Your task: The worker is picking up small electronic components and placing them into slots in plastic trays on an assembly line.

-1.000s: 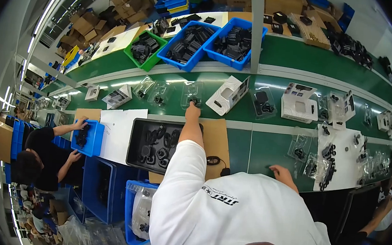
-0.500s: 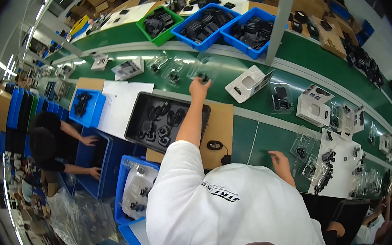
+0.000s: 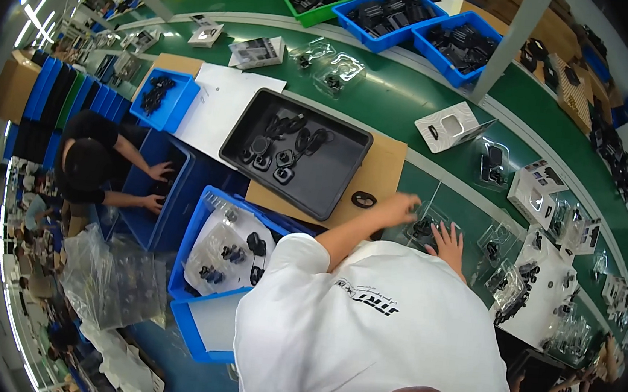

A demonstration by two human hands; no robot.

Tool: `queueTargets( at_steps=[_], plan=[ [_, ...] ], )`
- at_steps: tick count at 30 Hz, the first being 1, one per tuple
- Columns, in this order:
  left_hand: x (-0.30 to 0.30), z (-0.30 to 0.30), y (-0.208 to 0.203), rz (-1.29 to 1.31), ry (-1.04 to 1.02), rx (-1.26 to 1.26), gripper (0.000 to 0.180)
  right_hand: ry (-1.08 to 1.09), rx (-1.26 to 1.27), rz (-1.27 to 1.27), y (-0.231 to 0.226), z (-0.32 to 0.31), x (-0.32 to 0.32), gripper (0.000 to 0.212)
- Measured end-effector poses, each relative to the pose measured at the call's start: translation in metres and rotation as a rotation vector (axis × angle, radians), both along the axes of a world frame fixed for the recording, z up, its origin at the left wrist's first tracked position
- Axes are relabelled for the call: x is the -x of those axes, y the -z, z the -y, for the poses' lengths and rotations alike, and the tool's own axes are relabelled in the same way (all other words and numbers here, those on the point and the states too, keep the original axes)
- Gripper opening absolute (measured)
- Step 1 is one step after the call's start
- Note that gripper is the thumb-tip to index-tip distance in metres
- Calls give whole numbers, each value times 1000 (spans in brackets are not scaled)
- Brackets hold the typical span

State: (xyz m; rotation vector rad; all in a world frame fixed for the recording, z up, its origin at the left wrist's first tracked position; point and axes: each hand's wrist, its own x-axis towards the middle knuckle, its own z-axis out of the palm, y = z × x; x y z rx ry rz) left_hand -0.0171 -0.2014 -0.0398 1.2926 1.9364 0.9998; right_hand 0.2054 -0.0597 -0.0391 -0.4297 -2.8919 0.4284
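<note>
A clear plastic blister tray [image 3: 434, 208] with small black parts in it lies on the green bench in front of me. At its left edge, my left hand [image 3: 399, 209] has its fingers closed on the plastic. My right hand [image 3: 447, 247] is at the near right side of this tray, fingers spread and holding nothing. Just left of my left hand, a coiled black cable [image 3: 363, 200] rests on a cardboard sheet [image 3: 387, 161]. Beyond it stands a black tray [image 3: 332, 169] holding several black cables and small square devices [image 3: 284, 158].
Two more blister trays [image 3: 338, 74] and white boxes [image 3: 449, 127] sit on the far green strip. Blue bins [image 3: 378, 42] and a green bin [image 3: 312, 18] hold black parts. Loose parts lie on a white sheet [image 3: 538, 297] at right. A co-worker [image 3: 90, 163] reaches into a blue crate at left.
My left hand has come back from the far strip toward me and right, bringing a blister tray beside my right hand. My right hand's fingers have spread. The view has shifted.
</note>
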Motion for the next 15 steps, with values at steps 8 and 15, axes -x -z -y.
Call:
queueTargets(
  at_steps=[8,15],
  plan=[
    [189,98,-10,-394,-1080,19,27,6,-110,99,36,-4,-20,54],
    [234,180,86,-239,-1171,365,36,-38,-111,50,31,-9,-21,52]
  ],
)
